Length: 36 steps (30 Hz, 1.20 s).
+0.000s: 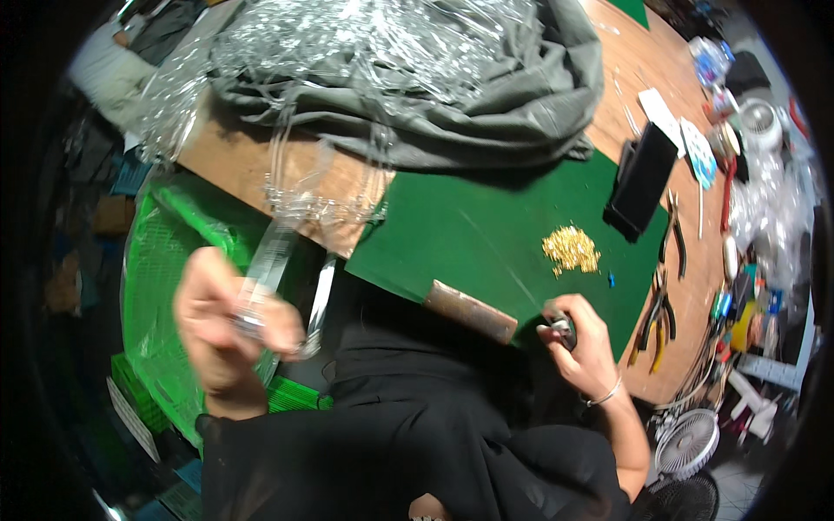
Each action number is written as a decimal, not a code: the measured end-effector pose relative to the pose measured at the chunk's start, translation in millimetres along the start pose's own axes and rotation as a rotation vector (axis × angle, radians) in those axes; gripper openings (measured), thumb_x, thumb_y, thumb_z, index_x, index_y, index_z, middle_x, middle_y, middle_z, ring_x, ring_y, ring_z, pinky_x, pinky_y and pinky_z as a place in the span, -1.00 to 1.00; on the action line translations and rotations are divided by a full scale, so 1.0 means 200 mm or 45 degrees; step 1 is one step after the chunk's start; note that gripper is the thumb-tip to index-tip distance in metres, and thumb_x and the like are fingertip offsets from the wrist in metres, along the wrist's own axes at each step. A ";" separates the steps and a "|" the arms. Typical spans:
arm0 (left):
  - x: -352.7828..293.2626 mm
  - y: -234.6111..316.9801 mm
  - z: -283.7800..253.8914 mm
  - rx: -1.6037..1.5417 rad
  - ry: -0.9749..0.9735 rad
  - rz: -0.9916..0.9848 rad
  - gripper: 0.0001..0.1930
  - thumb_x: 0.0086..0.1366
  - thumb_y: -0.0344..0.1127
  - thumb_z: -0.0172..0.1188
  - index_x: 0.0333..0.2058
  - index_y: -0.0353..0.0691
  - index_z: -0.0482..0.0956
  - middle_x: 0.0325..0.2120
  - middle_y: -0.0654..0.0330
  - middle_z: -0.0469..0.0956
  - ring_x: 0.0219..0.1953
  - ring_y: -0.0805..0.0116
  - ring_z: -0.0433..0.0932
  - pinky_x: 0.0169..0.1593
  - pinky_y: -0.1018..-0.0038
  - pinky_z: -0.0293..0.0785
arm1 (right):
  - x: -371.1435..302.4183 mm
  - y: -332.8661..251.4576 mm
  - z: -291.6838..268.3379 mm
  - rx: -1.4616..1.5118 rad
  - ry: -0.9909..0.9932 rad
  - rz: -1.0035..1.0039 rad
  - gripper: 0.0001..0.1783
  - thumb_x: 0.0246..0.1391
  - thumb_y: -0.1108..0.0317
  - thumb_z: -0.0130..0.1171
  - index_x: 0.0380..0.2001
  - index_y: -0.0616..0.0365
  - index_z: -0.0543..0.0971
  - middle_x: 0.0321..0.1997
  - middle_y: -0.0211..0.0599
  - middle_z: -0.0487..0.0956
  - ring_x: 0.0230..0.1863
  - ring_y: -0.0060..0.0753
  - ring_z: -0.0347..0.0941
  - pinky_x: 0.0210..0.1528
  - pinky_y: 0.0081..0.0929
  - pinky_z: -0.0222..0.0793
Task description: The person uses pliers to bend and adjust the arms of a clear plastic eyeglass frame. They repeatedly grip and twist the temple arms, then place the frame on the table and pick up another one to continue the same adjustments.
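Observation:
My left hand (228, 317), blurred by motion, is closed on a bunch of clear plastic strips (272, 256) at the left of the table's near edge. The strips run up toward a large glossy heap of similar strips (365, 52) lying on grey cloth (512, 130). My right hand (584, 343) is wrapped round a small dark-handled tool (565, 330) with a bit of metal showing; most of it is hidden by my fingers. Beyond that hand, a pile of tiny gold-coloured pieces (571, 250) rests on the green mat (452, 226), with a small blue piece (612, 279) beside it.
A worn brown block (471, 311) lies along the mat's near edge. To the right are a black phone (643, 178) propped up, two pliers (673, 239), a white fan (688, 443) and clutter. A green plastic basket (161, 321) stands at the left, below table height.

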State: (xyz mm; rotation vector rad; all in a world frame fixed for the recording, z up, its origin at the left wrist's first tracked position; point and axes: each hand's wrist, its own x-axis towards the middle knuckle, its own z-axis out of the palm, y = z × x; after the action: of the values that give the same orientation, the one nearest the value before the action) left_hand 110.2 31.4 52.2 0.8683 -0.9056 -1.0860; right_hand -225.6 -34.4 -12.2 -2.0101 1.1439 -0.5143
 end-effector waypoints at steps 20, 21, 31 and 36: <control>0.53 -0.49 -0.05 1.366 -0.565 0.817 -0.70 -0.07 -0.35 0.39 -0.33 -0.25 0.54 -0.39 0.12 0.56 -0.31 0.18 0.52 -0.17 0.36 0.42 | -0.04 0.10 0.04 0.148 0.161 0.093 -0.80 -0.17 0.59 0.17 -0.39 0.22 0.45 -0.43 -0.22 0.46 -0.44 -0.36 0.43 -0.35 -0.52 0.35; 0.62 -0.48 0.01 1.377 -0.477 0.917 -0.72 -0.05 -0.37 0.37 -0.32 -0.26 0.54 -0.40 0.09 0.56 -0.31 0.15 0.52 -0.19 0.36 0.43 | -0.04 0.10 0.04 0.154 0.172 0.118 -0.79 -0.17 0.55 0.20 -0.38 0.21 0.45 -0.44 -0.21 0.45 -0.46 -0.33 0.42 -0.37 -0.51 0.35; 1.13 -0.38 0.26 1.696 -0.683 0.242 -0.77 0.28 -0.18 0.03 -0.38 -0.22 0.50 -0.48 0.16 0.51 -0.51 0.38 0.46 -0.38 0.50 0.41 | -0.09 0.12 0.08 0.110 0.272 -0.026 -0.81 -0.13 0.47 0.23 -0.42 0.18 0.44 -0.45 -0.24 0.44 -0.44 -0.26 0.42 -0.35 -0.48 0.36; 0.98 -0.12 0.28 0.268 -0.504 -0.485 -0.70 0.33 -0.08 -0.01 -0.15 -0.18 0.44 -0.31 0.03 0.56 -0.57 0.60 0.39 -0.47 0.63 0.37 | -0.04 0.06 0.09 -0.023 0.124 -0.082 -0.73 -0.22 0.49 0.22 -0.36 0.17 0.42 -0.37 -0.17 0.43 -0.33 -0.10 0.39 -0.24 -0.36 0.34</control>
State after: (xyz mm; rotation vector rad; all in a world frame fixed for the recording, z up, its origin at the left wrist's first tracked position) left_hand 90.8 -169.6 85.4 1.0471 -1.2305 -1.5474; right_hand -225.3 -24.0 -32.5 -2.0625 1.1481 -0.6426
